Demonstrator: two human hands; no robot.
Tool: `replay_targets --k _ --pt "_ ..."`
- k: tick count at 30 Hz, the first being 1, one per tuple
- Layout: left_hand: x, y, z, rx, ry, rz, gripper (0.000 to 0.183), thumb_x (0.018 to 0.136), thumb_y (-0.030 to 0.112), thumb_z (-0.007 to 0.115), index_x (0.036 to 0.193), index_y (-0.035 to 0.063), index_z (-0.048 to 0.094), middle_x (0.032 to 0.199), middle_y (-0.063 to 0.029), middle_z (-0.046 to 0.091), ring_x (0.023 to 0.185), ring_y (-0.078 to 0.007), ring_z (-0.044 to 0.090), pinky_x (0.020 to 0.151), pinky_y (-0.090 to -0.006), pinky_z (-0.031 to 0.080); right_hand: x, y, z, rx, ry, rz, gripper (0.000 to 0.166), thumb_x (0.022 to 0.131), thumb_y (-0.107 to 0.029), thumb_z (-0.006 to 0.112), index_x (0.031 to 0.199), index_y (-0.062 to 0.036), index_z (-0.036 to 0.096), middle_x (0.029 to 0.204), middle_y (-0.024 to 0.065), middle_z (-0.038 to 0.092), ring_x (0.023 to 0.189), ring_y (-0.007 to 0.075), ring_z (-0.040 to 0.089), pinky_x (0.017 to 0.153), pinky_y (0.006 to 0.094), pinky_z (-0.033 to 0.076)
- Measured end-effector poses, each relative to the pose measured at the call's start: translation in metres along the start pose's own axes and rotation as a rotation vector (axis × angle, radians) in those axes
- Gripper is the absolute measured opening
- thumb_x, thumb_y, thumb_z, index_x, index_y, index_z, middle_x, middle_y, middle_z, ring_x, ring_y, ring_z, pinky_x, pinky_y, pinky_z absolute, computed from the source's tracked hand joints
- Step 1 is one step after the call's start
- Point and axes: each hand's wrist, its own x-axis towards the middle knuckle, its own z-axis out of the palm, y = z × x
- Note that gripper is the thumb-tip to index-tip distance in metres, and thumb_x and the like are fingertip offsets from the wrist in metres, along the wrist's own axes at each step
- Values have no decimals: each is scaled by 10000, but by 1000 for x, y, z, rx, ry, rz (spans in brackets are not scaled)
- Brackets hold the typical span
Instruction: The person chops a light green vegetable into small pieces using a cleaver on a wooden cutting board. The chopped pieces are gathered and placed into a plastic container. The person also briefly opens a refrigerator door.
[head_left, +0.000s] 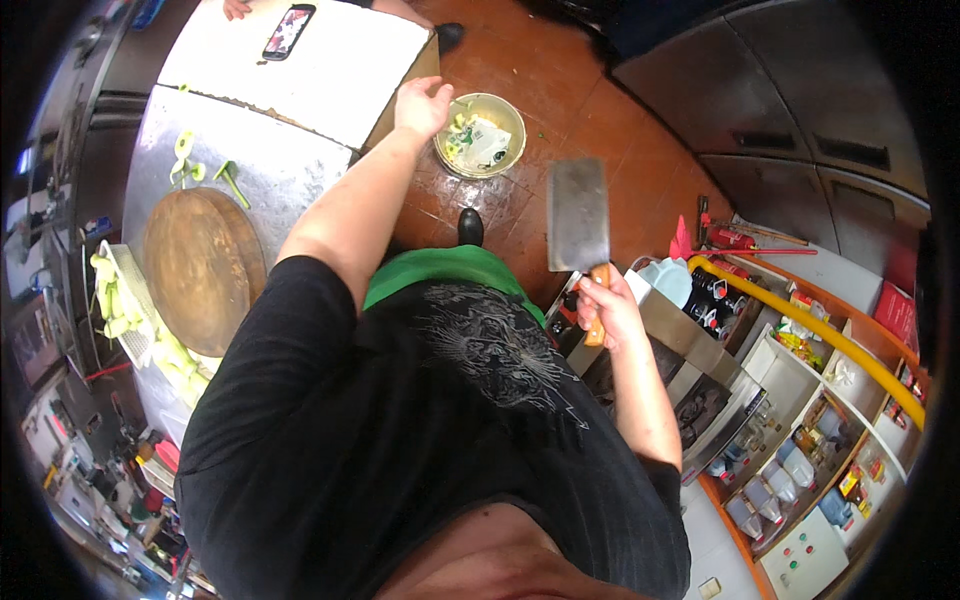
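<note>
My right hand (613, 306) grips the wooden handle of a cleaver (579, 214), its broad blade pointing away from me over the floor. My left hand (424, 107) reaches past the table corner to the near-left rim of a pale bucket (519, 154). Its fingers are slightly apart, and I see nothing held in them. Green vegetable trimmings (459, 135) and a printed wrapper (486, 145) lie in the bucket. On the metal table (292, 146) to my left rests a round wooden chopping board (196, 270). Beyond it are cut green stem ends (232, 184).
A perforated basket (129, 304) of pale green vegetable pieces stands left of the board. A phone (289, 32) lies on the white surface (360, 60), near another person's hand (237, 9). At right are a yellow pipe (817, 319), shelves of bottles (780, 480) and steel cabinets (750, 97).
</note>
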Motion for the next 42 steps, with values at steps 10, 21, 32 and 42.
replay_targets --k 10,21,32,42 --pt "-287 -84 -193 223 -159 -66 327 951 285 728 1182 58 773 1121 -188 768 1127 -398 708 993 -491 572 95 12 -5 93 14 131 256 1080 -255 693 975 -176 473 724 3 515 544 145 505 459 320 443" --pt "-546 -160 -239 -161 916 -1020 316 940 238 764 1176 28 766 1110 -183 760 1044 -364 742 942 -434 598 148 2 341 -1285 -811 -175 109 1096 -109 623 1165 -63 552 712 13 570 486 111 523 428 265 421" --pt "-574 -291 -435 646 1395 -972 498 908 244 773 1345 30 665 1316 -226 693 1225 -428 664 1061 -499 543 160 184 622 -1337 -1011 -1018 187 1085 -139 632 1127 -38 480 664 62 592 541 136 592 516 329 494" --pt "-860 -483 -517 1034 313 -1062 289 984 244 653 919 -19 756 938 -232 779 860 -410 745 789 -516 587 185 211 639 -1509 -904 -517 404 1008 -262 731 1281 10 607 1122 317 727 1102 487 710 955 491 567"
